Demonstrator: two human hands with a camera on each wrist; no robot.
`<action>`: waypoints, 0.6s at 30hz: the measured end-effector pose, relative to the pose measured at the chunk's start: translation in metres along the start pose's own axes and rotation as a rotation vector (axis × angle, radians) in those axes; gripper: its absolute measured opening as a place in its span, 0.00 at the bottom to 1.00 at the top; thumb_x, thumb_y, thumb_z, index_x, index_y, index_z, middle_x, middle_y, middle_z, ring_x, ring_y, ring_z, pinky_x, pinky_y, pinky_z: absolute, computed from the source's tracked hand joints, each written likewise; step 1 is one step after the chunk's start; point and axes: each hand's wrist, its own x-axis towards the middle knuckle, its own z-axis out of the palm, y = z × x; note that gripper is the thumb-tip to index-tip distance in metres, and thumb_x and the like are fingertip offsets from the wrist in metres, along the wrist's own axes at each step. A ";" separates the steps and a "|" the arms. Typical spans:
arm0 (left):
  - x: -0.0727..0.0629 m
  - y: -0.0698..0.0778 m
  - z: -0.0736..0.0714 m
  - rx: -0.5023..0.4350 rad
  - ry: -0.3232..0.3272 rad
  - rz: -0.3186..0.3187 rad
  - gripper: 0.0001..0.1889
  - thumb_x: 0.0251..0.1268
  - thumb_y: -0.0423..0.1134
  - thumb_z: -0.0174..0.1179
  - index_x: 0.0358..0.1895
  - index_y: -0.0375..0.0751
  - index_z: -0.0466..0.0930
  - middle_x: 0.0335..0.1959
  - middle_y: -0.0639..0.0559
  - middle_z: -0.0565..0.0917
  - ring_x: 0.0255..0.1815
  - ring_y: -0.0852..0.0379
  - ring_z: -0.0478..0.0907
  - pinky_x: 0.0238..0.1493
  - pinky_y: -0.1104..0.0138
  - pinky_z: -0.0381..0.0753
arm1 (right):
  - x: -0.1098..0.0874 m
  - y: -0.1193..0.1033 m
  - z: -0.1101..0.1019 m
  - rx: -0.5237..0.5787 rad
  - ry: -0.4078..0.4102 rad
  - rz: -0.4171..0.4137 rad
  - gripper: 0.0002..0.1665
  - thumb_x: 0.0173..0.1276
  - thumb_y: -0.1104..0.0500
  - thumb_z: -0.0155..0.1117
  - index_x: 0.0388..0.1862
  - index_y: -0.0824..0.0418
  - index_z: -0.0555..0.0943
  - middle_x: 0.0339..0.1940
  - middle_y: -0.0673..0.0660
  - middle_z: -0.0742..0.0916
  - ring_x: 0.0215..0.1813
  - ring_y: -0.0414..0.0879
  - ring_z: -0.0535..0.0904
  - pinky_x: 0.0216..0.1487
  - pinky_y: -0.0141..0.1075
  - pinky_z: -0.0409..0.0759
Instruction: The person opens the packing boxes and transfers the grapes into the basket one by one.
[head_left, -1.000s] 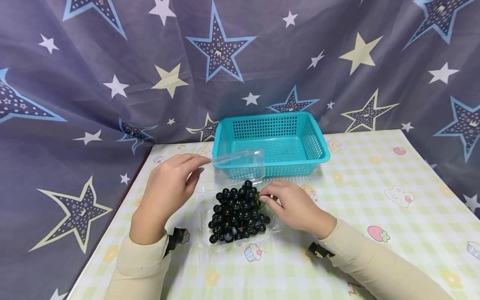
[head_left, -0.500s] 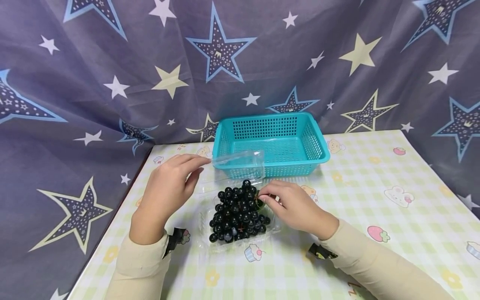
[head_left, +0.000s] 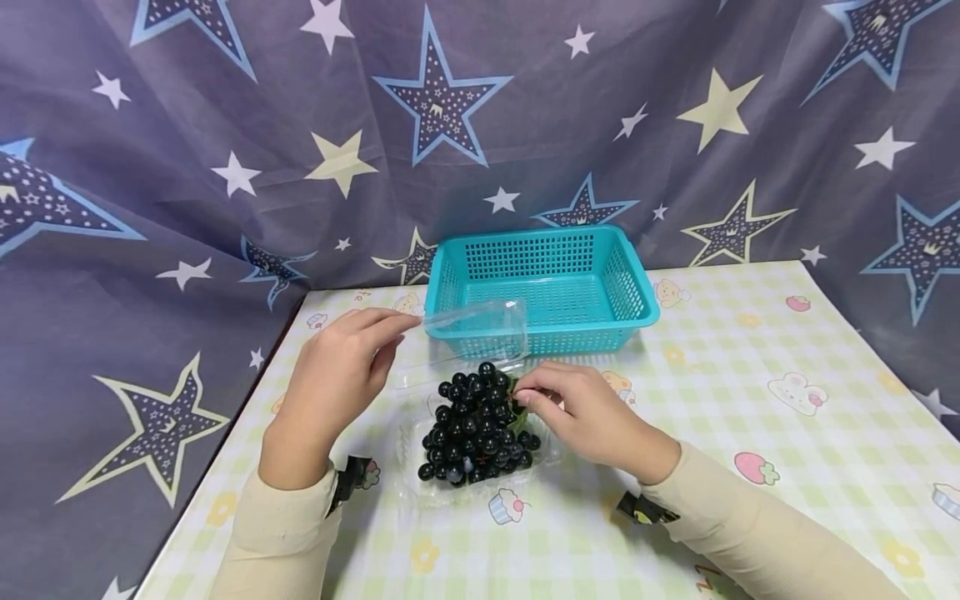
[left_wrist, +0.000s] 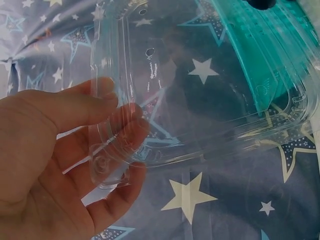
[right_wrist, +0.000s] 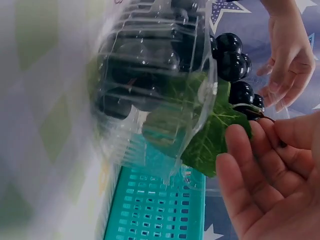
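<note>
- The step in hand appears to be drawing up the bunch of black grapes [head_left: 480,425] by its stem [right_wrist: 266,117] while the clear plastic lid [left_wrist: 205,142] is kept back.
- Left hand [head_left: 333,375]: thumb and fingers pinch the lid's edge, holding it raised beyond the grapes.
- Right hand [head_left: 585,412]: pinches the stem between thumb and fingers, beside a green leaf [right_wrist: 217,137].
- The grapes lie between the hands, over the clear plastic tray [head_left: 423,498], some above its rim; whether any weight is off the tray, I cannot tell.
- The next move seems to call for a firm stem pinch and a steady lid, since loose grapes could drop or snag.
- Count: two hands, one bunch, one lid, one tray, at least one leaf, and one turquoise plastic basket [head_left: 540,325] ahead of both hands. Single grapes overlap too much to count.
</note>
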 end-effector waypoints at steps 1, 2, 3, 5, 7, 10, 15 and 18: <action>0.000 0.000 0.000 0.006 -0.001 0.001 0.20 0.65 0.25 0.63 0.55 0.50 0.89 0.48 0.51 0.90 0.50 0.48 0.86 0.44 0.51 0.85 | 0.000 0.000 0.000 0.016 0.007 0.002 0.09 0.80 0.55 0.60 0.47 0.51 0.88 0.40 0.43 0.88 0.38 0.33 0.81 0.43 0.32 0.83; 0.000 0.000 0.000 0.009 -0.001 0.003 0.21 0.64 0.24 0.62 0.55 0.50 0.89 0.48 0.51 0.90 0.50 0.48 0.86 0.45 0.51 0.85 | 0.000 -0.001 0.000 0.033 0.014 0.002 0.09 0.79 0.56 0.61 0.47 0.51 0.88 0.39 0.43 0.89 0.39 0.33 0.82 0.44 0.32 0.84; 0.000 0.000 0.001 0.013 -0.002 0.004 0.21 0.64 0.24 0.62 0.55 0.50 0.88 0.48 0.51 0.90 0.50 0.48 0.86 0.44 0.51 0.85 | 0.000 -0.001 0.000 0.047 0.022 0.002 0.08 0.79 0.56 0.61 0.47 0.52 0.88 0.39 0.44 0.89 0.40 0.34 0.83 0.46 0.33 0.85; 0.000 0.000 0.001 0.016 -0.003 0.007 0.22 0.63 0.23 0.61 0.55 0.50 0.88 0.48 0.51 0.90 0.50 0.48 0.86 0.44 0.51 0.85 | 0.000 -0.001 0.000 0.065 0.036 -0.001 0.08 0.79 0.56 0.61 0.46 0.52 0.88 0.40 0.44 0.90 0.42 0.34 0.84 0.48 0.33 0.85; 0.000 0.000 0.001 0.018 -0.004 0.010 0.23 0.63 0.22 0.60 0.56 0.49 0.88 0.48 0.51 0.90 0.50 0.48 0.86 0.44 0.51 0.85 | 0.000 -0.002 0.000 0.073 0.045 -0.004 0.09 0.79 0.56 0.61 0.46 0.52 0.88 0.40 0.44 0.90 0.43 0.34 0.85 0.49 0.34 0.86; 0.001 0.000 0.001 0.018 -0.003 0.013 0.23 0.63 0.22 0.60 0.55 0.49 0.89 0.48 0.50 0.90 0.50 0.48 0.86 0.44 0.52 0.86 | 0.000 -0.004 -0.001 0.088 0.052 -0.008 0.09 0.79 0.57 0.61 0.46 0.52 0.88 0.39 0.44 0.90 0.42 0.34 0.85 0.50 0.34 0.86; 0.001 0.000 0.000 0.018 -0.005 0.015 0.23 0.62 0.23 0.59 0.55 0.49 0.89 0.48 0.50 0.90 0.50 0.48 0.86 0.44 0.52 0.86 | 0.000 -0.008 -0.001 0.111 0.068 -0.012 0.08 0.78 0.58 0.62 0.46 0.54 0.88 0.39 0.45 0.90 0.40 0.35 0.86 0.48 0.33 0.87; 0.001 0.000 0.000 0.018 -0.007 0.018 0.23 0.62 0.22 0.59 0.55 0.49 0.89 0.48 0.51 0.90 0.50 0.48 0.86 0.44 0.52 0.86 | -0.001 -0.010 -0.001 0.112 0.085 -0.020 0.08 0.78 0.58 0.63 0.46 0.54 0.88 0.40 0.45 0.90 0.40 0.35 0.86 0.48 0.33 0.87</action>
